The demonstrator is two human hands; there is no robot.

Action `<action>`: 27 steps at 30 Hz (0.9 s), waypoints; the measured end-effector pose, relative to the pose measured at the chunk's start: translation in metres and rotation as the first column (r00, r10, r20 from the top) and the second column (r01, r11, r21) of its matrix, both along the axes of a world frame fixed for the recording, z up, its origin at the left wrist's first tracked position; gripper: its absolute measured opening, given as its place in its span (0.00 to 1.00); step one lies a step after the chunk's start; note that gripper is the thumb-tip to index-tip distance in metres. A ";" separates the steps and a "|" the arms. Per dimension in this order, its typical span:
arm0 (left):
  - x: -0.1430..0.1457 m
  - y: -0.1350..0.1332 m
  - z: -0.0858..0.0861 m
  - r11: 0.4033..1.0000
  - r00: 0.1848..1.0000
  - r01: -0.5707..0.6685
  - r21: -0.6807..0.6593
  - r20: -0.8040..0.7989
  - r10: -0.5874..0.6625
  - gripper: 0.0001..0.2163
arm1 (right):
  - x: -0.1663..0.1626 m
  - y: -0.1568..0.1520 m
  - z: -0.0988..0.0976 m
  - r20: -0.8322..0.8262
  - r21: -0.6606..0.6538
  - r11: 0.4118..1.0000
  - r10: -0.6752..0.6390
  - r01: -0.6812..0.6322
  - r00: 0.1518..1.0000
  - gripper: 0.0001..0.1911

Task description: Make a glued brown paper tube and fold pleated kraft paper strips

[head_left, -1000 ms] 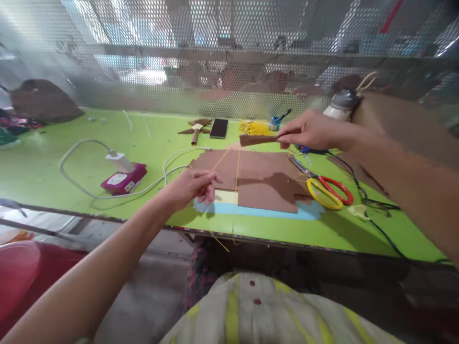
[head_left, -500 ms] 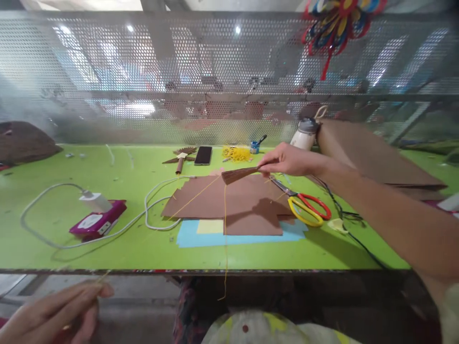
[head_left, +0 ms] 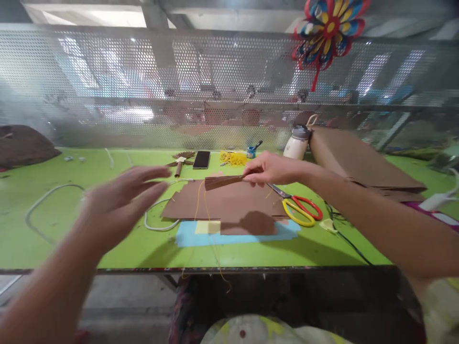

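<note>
**Hidden, cropped and smeared along the green bench [head_left: 322,251]**

The left hand [head_left: 125,200], over the bench's left part, is blurred and masks where the white cable [head_left: 39,205] leads. Fingers of the right hand [head_left: 267,169] cover one end of the pleated brown paper [head_left: 222,182]. Nearer the front edge, brown sheets [head_left: 247,205] partly hide a blue sheet [head_left: 186,234]; yellow threads [head_left: 207,205] are too thin to trace throughout. Beyond the back edge, a perforated screen [head_left: 215,71] obscures what stands behind. A brown mound [head_left: 25,145], left, and a purple object [head_left: 444,218], right, are cut off.

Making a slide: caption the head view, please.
Right hand pinches pleated paper above brown sheets; left hand hovers open.
</note>
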State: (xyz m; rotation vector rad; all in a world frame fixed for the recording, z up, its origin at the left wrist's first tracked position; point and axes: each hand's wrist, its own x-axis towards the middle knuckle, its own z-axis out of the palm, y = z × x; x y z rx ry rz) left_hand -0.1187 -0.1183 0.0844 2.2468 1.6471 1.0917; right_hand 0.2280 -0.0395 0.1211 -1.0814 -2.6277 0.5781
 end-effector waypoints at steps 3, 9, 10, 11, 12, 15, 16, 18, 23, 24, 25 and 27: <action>0.094 0.048 0.028 0.963 0.951 0.268 -0.019 -0.157 -0.267 0.23 | -0.006 -0.001 -0.002 0.030 0.036 0.999 -0.024 0.023 0.999 0.11; 0.134 0.086 0.004 0.842 0.810 0.453 -0.292 -0.261 -0.526 0.17 | 0.003 0.002 -0.013 -0.013 -0.022 0.995 -0.097 0.097 0.995 0.13; 0.132 0.086 0.000 0.840 0.808 0.454 -0.298 -0.261 -0.529 0.17 | 0.007 0.002 -0.016 -0.016 -0.064 0.992 -0.108 0.107 0.994 0.14; 0.130 0.086 -0.002 0.845 0.810 0.451 -0.287 -0.266 -0.523 0.17 | 0.010 0.003 -0.019 -0.019 -0.113 0.987 -0.118 0.116 0.993 0.15; 0.128 0.085 -0.004 0.853 0.813 0.448 -0.267 -0.276 -0.513 0.17 | 0.014 0.004 -0.022 -0.021 -0.163 0.979 -0.128 0.123 0.991 0.16; 0.122 0.085 -0.008 0.873 0.823 0.435 -0.218 -0.298 -0.484 0.16 | 0.030 0.006 -0.032 -0.031 -0.252 0.956 -0.166 0.153 0.986 0.22; 0.120 0.085 -0.010 0.878 0.826 0.432 -0.207 -0.300 -0.477 0.16 | 0.035 0.006 -0.035 -0.036 -0.255 0.953 -0.179 0.164 0.983 0.23; 0.115 0.086 -0.012 0.883 0.830 0.421 -0.206 -0.305 -0.467 0.15 | 0.047 0.005 -0.040 -0.043 -0.249 0.951 -0.201 0.184 0.979 0.21; 0.103 0.088 -0.020 0.880 0.822 0.418 -0.226 -0.318 -0.472 0.14 | 0.066 -0.001 -0.049 -0.059 -0.178 0.954 -0.257 0.243 0.965 0.19; 0.101 0.089 -0.022 0.876 0.819 0.432 -0.215 -0.314 -0.480 0.14 | 0.066 -0.002 -0.051 -0.062 -0.152 0.956 -0.263 0.251 0.963 0.18; 0.100 0.090 -0.025 0.872 0.817 0.445 -0.204 -0.308 -0.488 0.14 | 0.066 -0.004 -0.052 -0.065 -0.122 0.958 -0.268 0.259 0.961 0.18; 0.098 0.093 -0.032 0.868 0.815 0.459 -0.188 -0.299 -0.496 0.14 | 0.064 -0.007 -0.055 -0.071 -0.058 0.959 -0.279 0.276 0.958 0.16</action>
